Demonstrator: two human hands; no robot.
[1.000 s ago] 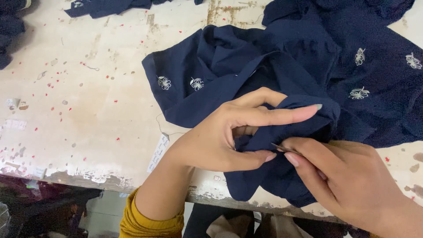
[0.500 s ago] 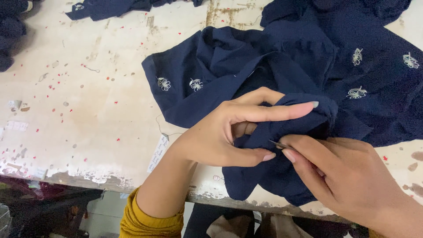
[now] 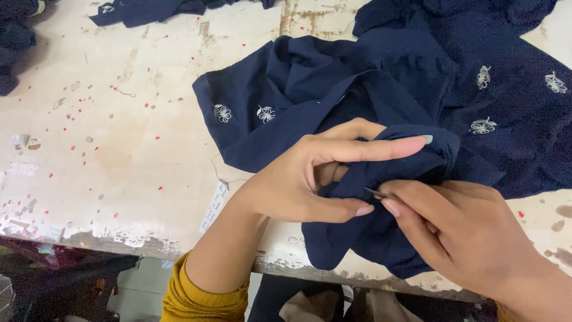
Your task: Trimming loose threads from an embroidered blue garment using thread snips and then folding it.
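A navy blue garment [image 3: 357,77] with small white embroidered flowers lies crumpled over the worn white table [image 3: 107,149]. My left hand [image 3: 310,173] pinches a fold of this cloth between thumb and forefinger near the table's front edge. My right hand [image 3: 459,232] holds a small thin metal tool [image 3: 376,192], its tip against the pinched fold right beside my left thumb. Part of the garment hangs over the table's edge below my hands.
A white paper tag on a thread [image 3: 214,206] lies by my left wrist. More dark blue cloth lies at the far edge [image 3: 149,9] and far left [image 3: 15,42]. Red specks and thread bits dot the tabletop. Dark items sit below the table [image 3: 59,280].
Both hands have stayed in nearly the same place on the fold; the cloth under them has shifted slightly.
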